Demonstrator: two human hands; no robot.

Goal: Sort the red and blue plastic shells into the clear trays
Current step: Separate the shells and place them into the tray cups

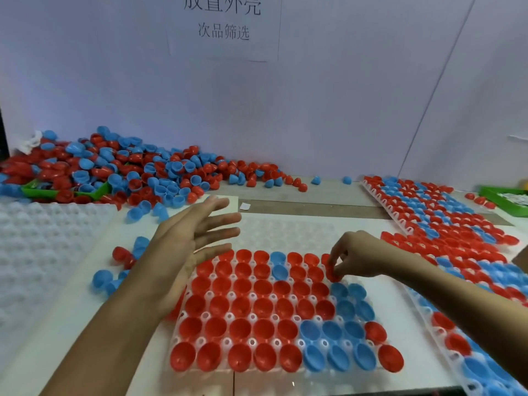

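Clear tray (285, 234) at centre of the white surface (400, 287), near rows filled with red and blue shells, far rows bare. Right of the tray, a narrow bare strip of surface, then filled trays (445, 221) overlapping toward the far right corner. Left of the tray, a wider bare lane holding a few loose shells (103, 279), bounded by stacked empty trays (43, 252). Beyond the tray's far edge, an open band, then the heap of mixed shells (120, 170) against the wall, spilling over a green bin (43, 191). Another green bin (505, 197) far right of the tray.

Left hand (185, 252) over the tray's left edge, fingers straight and spread, gripping nothing. Right hand (354, 257) over the tray's right side at the boundary of filled and bare rows, fingertips pinching a red shell (331, 271) above a pocket there.
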